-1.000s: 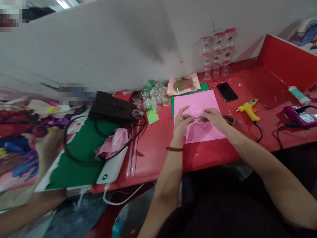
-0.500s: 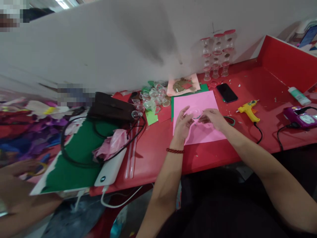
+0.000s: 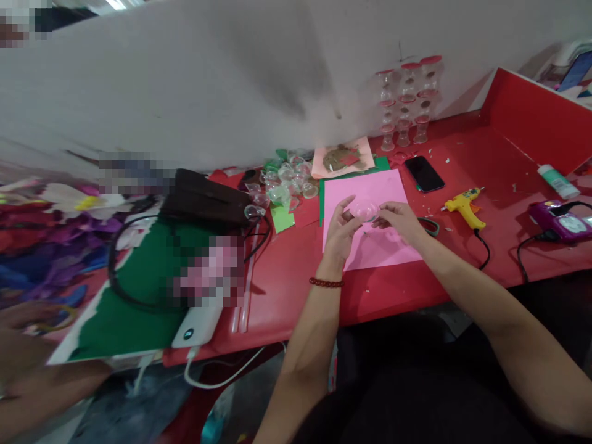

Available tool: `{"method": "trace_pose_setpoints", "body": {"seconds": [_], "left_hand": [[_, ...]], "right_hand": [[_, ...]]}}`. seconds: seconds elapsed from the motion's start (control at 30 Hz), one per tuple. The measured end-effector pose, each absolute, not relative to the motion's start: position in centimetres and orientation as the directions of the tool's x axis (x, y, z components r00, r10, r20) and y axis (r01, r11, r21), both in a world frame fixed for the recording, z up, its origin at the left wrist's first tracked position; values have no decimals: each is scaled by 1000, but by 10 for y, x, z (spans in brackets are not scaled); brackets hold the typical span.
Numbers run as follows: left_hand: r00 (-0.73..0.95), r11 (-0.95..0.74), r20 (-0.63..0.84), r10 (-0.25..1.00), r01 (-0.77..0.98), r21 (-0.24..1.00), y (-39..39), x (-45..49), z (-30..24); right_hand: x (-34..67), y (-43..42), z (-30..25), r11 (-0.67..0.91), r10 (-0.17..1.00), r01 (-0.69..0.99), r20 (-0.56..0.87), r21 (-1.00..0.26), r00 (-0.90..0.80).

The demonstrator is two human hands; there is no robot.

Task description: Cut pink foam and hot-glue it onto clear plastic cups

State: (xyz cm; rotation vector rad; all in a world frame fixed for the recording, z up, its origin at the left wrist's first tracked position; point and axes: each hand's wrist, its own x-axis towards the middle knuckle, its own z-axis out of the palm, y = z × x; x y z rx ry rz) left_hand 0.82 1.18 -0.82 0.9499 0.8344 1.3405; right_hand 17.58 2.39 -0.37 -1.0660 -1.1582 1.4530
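Both my hands hold a clear plastic cup [image 3: 365, 210] over a pink sheet of paper [image 3: 379, 250]. My left hand [image 3: 341, 231] grips the cup's left side, thumb and fingers curled round it. On the opposite side, the fingertips of my right hand [image 3: 396, 219] pinch the rim. The cup looks tilted; its exact shape is hard to make out against the pink. A green roll or ring [image 3: 430, 226] lies just right of my right hand. Left of the paper sits a pile of clear plastic cups [image 3: 289, 179].
A yellow glue gun [image 3: 465, 206], a phone [image 3: 424, 173], a purple power socket [image 3: 562, 221] and a glue bottle [image 3: 557, 180] lie right. Stacked cup towers [image 3: 407, 108] stand at the wall. A dark case [image 3: 206, 200], cable and white power bank [image 3: 201, 320] are left, near a co-worker's arm [image 3: 46, 376].
The cup has turned slightly between my fingers, while both hands stay in nearly the same place. The co-worker's hand at far left has shifted a little.
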Motion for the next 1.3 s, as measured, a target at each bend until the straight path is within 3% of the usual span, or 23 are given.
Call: {"method": "trace_pose_setpoints", "body": {"seconds": [0.27,0.57,1.3], "left_hand": [[126,-37,97,987,-407,913,7,10,-3],[47,72,-55,997,-566,821,10,10,0],[117,171,-126,985,-622,764,14,5,2]], "right_hand": [[179,20,-3,186,979,50,180,-981,-98],[177,23,-2,-53,986,-225,-16,-973,-164],[176,21,-3,-15,977,-270,44,-963,-208]]}}
